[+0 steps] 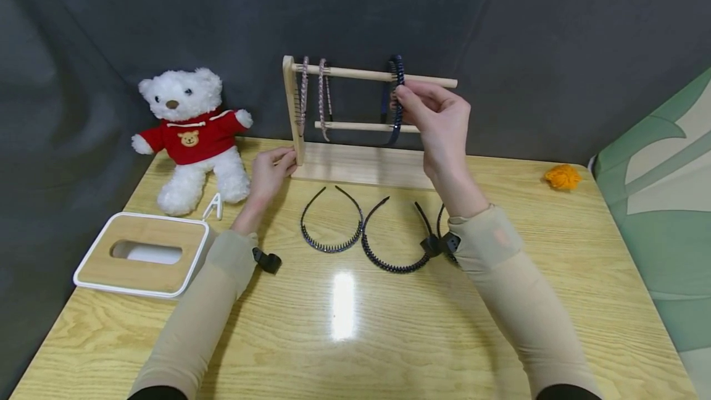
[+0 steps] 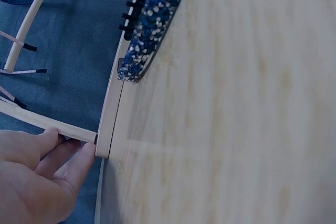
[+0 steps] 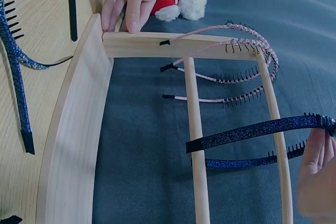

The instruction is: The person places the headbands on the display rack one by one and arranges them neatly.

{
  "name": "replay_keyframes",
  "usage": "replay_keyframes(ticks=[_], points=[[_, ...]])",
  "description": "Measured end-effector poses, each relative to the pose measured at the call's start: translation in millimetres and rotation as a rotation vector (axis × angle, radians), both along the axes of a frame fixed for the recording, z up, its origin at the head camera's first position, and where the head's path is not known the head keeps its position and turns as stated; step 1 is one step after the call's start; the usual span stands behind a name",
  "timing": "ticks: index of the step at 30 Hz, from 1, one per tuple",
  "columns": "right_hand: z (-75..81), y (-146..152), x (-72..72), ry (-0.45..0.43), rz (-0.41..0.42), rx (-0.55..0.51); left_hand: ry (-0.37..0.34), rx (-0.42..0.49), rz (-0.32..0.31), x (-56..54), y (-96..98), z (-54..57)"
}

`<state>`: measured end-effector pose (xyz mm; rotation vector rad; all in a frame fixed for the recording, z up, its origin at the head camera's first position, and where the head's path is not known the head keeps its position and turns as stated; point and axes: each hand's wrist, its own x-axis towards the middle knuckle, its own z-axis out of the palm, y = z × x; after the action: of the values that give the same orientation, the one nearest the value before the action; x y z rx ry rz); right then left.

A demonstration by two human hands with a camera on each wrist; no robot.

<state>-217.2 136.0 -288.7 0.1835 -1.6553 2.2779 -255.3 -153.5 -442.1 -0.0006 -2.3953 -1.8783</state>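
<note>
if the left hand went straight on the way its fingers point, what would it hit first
The left hand would first meet the rack's side post, low down by the base; it seems to touch there already, though exact contact is hard to judge.

Pale wooden two-bar rack (image 1: pixel 361 165) at back of yellow wood-grain table (image 1: pixel 400 344), before dark grey cloth backdrop (image 1: pixel 355 11). Two pink braided hoop headbands (image 1: pixel 321 94) over rack's round wooden upper bar (image 1: pixel 358 73), near flat wooden upright (image 1: pixel 291 100); dark blue glittery hoop headband (image 1: pixel 398 117) farther right on same bar, in right hand (image 1: pixel 444 119). Left hand (image 1: pixel 269 171) at upright's outer foot. Three dark toothed hoop headbands (image 1: pixel 395 268) on table before rack. White plush bear (image 1: pixel 191 144) left of rack; wood-lidded white tissue box (image 1: pixel 191 242) before bear. Orange crumpled ball (image 1: pixel 563 177) right of rack.
</note>
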Motion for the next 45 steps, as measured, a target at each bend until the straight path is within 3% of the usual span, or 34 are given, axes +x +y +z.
replay_keyframes(ticks=[35, 45], points=[[-4.9, -46, -18.1, -0.022, 0.010, 0.060, -0.013, 0.020, 0.000, -2.2, -2.4, -1.1], [-0.3, -54, -21.7, -0.079, 0.014, 0.042, -0.003, 0.020, -0.002, -1.1, -1.7, 0.5]])
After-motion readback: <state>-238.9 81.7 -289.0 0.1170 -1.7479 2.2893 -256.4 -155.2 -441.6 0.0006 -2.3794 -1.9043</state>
